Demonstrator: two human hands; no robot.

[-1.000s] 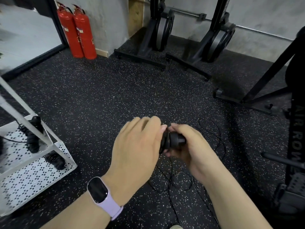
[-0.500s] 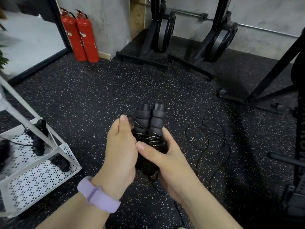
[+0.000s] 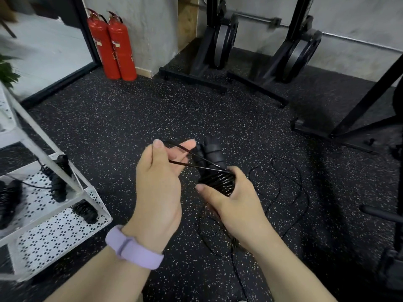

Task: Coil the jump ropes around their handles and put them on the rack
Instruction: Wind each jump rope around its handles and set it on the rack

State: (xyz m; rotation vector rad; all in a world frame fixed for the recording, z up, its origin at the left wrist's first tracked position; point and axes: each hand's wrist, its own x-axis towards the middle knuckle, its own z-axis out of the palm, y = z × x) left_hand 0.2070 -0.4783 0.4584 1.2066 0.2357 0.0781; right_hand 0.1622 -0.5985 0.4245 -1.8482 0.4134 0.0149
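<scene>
In a gym with a black speckled rubber floor (image 3: 135, 118), I hold a pair of black jump rope handles (image 3: 210, 154) side by side in my right hand (image 3: 231, 199), fingers and thumb curled around the lower part where the thin black rope (image 3: 218, 180) is already wound in tight turns. The handles tilt up and away from me, their free ends above my grip. My left hand (image 3: 159, 177), a lilac wristband (image 3: 133, 247) on its wrist, is raised just beside the handles, with a loop of the rope caught around its fingers; two taut strands run from it to the coil. The loose remainder of the rope (image 3: 281, 184) lies in slack curves on the floor below and to the right of my hands. At my left stands the white perforated rack (image 3: 54, 234), and on its low shelf rest several other coiled jump ropes (image 3: 85, 211), dark bundles well apart from my hands. Two red fire extinguishers (image 3: 113, 44) stand against the far wall, near black exercise machines (image 3: 220, 42).
</scene>
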